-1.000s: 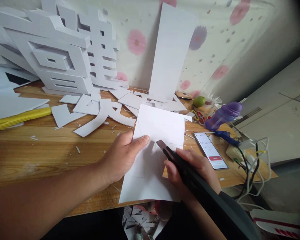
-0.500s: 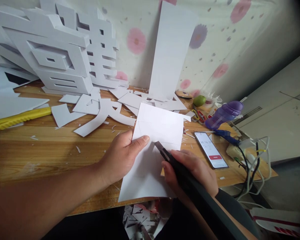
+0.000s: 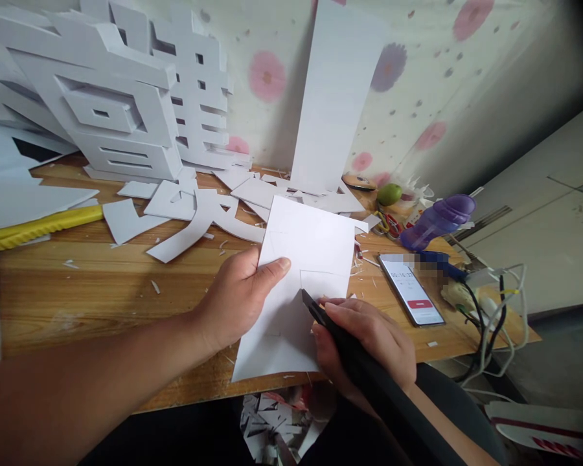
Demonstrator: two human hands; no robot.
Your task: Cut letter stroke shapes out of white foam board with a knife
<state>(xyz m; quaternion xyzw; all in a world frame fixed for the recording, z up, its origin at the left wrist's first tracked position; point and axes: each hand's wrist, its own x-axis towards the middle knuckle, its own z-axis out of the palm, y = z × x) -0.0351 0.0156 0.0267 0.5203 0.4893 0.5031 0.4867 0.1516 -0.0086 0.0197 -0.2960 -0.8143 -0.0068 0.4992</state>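
Observation:
My left hand [image 3: 240,294] grips the left edge of a white foam board sheet [image 3: 315,233], thumb on top and the fingers hidden beneath. Faint drawn lines mark the sheet, which reaches over the table's front edge. A black utility knife [image 3: 354,356] is wrapped in my right hand [image 3: 376,340]. Its tip touches, or nearly touches, the sheet at a line near the middle, to the right of my left thumb. The handle slants back toward the lower right.
White cut-out foam characters [image 3: 126,123] stand at the back left, with offcuts [image 3: 179,226] before them. A yellow cutter [image 3: 43,226] lies left. On the right are a phone [image 3: 411,288], a purple bottle [image 3: 434,223] and tangled cables [image 3: 508,323]. A bin of scraps [image 3: 272,427] sits below the edge.
The knife tip has moved a little down the sheet toward me, and my right hand with it. A line along the upper part shows more clearly. My left hand keeps its hold.

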